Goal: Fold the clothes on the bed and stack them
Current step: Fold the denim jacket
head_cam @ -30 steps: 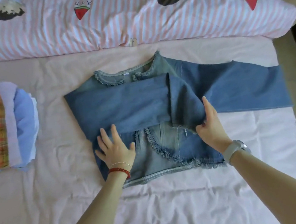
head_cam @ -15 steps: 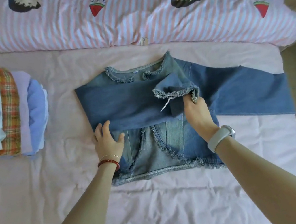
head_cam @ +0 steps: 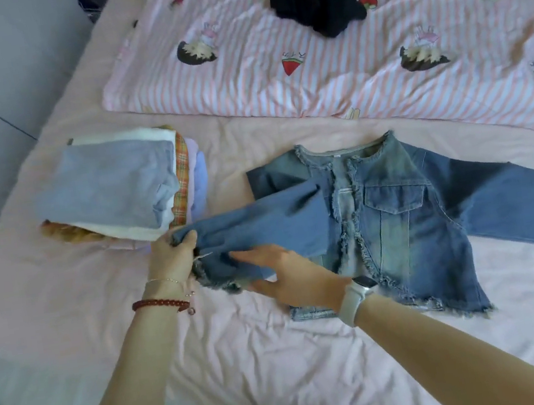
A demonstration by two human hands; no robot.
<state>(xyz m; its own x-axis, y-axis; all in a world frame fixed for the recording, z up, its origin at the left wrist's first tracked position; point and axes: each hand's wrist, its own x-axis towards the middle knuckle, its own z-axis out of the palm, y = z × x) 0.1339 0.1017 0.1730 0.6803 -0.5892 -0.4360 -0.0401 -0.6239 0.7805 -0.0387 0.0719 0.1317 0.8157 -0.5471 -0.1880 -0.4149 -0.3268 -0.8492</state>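
Both arms reach forward over the pink bed sheet [head_cam: 65, 301]. The left hand [head_cam: 172, 260] is near the stack of folded clothes [head_cam: 118, 190]. Its thumb and fingers curl around the end of the sleeve [head_cam: 262, 224] of the denim jacket [head_cam: 396, 217] and hold it tight. This sleeve is pulled out to the left, away from the body of the jacket. The left wrist has a red bead bracelet [head_cam: 161, 304] and a thin chain on it.

The right hand [head_cam: 290, 273] crosses over to the left, close to the left hand. Its fingers are straight and point left, and they lie flat on the fuzzy cuff of the same sleeve. It does not grab anything. The right wrist wears a white watch [head_cam: 354, 296].

The jacket lies front side up on the sheet, right of the stack, with its collar toward the striped blanket [head_cam: 344, 79]. Its other sleeve stretches out flat to the right. A chest pocket shows on the front. There is a small tag inside the collar, too small to read.

A black piece of clothing [head_cam: 320, 3] sits on top of the blanket, far from the hands.
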